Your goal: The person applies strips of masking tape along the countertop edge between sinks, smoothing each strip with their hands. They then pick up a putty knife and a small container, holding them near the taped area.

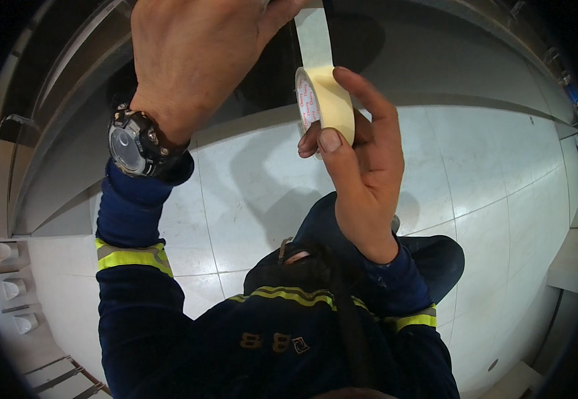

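Observation:
A roll of cream masking tape [342, 100] is gripped in my right hand [368, 173], the thumb on its outer face and a fingertip through the ring from below. The index finger lies along the upper edge of the roll. From the roll a pale strip of tape [314, 43] runs upward to the top edge of the picture. My left hand [199, 56], with a black watch [129, 143] on its wrist, is back-up at the top left. Its thumb reaches to the upper end of the strip; the other fingers are out of view.
Beyond my hands stands a dark panel or cabinet surface [428, 60]. White floor tiles [488, 166] lie below, with my bent leg [438, 263] over them. Several white basin-like fixtures [15, 288] are at the far left. A grey ledge [53, 179] runs along the left side.

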The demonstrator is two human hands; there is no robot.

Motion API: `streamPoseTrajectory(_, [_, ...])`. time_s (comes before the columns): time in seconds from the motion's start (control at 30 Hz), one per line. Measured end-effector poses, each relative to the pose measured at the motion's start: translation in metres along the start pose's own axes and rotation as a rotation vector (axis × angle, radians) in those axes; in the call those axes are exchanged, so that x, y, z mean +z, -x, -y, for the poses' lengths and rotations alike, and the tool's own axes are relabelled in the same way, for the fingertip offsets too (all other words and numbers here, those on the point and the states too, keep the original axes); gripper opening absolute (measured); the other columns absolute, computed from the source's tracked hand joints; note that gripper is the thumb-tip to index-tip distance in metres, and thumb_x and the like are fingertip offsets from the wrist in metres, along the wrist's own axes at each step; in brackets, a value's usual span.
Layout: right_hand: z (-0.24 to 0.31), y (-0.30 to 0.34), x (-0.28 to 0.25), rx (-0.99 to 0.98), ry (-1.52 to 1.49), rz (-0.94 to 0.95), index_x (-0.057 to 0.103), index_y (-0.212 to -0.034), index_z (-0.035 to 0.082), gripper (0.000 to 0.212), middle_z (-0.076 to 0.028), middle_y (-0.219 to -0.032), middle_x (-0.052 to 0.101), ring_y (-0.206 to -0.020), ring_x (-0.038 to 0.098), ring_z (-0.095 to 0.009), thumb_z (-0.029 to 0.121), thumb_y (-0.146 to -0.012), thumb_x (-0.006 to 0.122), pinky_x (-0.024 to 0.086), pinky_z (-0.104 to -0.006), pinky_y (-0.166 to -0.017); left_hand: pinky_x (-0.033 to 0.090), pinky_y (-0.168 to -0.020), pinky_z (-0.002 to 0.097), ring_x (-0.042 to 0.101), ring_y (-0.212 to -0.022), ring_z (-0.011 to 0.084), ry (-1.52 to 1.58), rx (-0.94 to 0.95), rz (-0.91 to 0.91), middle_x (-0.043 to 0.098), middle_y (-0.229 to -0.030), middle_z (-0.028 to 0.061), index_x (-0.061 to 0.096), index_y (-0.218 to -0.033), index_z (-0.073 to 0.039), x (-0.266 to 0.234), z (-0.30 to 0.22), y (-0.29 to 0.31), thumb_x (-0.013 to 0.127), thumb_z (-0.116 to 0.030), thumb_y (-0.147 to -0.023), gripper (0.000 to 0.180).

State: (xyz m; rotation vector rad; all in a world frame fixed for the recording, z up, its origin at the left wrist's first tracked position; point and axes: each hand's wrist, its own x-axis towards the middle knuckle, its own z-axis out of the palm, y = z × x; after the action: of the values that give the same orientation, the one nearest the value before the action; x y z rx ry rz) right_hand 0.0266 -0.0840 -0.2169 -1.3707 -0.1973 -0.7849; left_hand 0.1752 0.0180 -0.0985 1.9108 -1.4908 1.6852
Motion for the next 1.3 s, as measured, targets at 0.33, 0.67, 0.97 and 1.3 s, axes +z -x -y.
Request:
streamPoseTrajectory(0.33, [0.01,-0.004,0.017,-0.138,0.111,0.074,0.037,-0.151,0.0,0.056,-0.017,-0.113,0.067,-0.087,0.066,-0.015,0.012,-0.101,0.058,0.054,-0.029,-0.078,0.047,-0.068,0.0384,0.06,-0.075,0.0258,-0.179,0.144,0.125,0.055,-0.085,0.0057,0.059,-0.095,-0.008,-0.015,0.011,-0.01,0.082,-0.012,-0.07,0.034])
streamPoseTrajectory(0.67, [-0.039,0.06,-0.004,0.298,0.183,-0.086,0.038,-0.151,-0.001,0.05,-0.011,-0.09,0.068,-0.078,0.064,-0.012,0.022,-0.108,0.052,0.051,-0.0269,-0.071,0.047,-0.068,0.0376,0.059,-0.074,0.0258,-0.179,0.208,0.067,0.056,-0.085,0.0062,0.058,-0.095,-0.008,-0.006,0.012,0.001,0.078,-0.011,-0.073,0.03])
streamPoseTrajectory(0.97, [-0.084,0.026,0.007,0.355,0.024,-0.11,0.042,-0.147,-0.005,0.045,-0.015,-0.093,0.071,-0.082,0.069,-0.015,0.014,-0.107,0.052,0.055,-0.0294,-0.075,0.047,-0.068,0.0374,0.059,-0.074,0.0252,-0.11,0.126,0.133,0.056,-0.085,0.0061,0.058,-0.095,-0.008,-0.004,0.014,0.004,0.084,-0.017,-0.073,0.035])
streamPoseTrajectory(1.3, [-0.079,0.005,-0.006,0.519,0.009,-0.131,0.047,-0.139,-0.007,0.045,-0.018,-0.094,0.073,-0.077,0.068,-0.018,0.016,-0.102,0.057,0.054,-0.0302,-0.074,0.048,-0.069,0.0383,0.06,-0.076,0.0258,-0.058,0.097,0.146,0.056,-0.086,0.0064,0.058,-0.094,-0.008,-0.004,0.016,0.005,0.084,-0.015,-0.072,0.035])
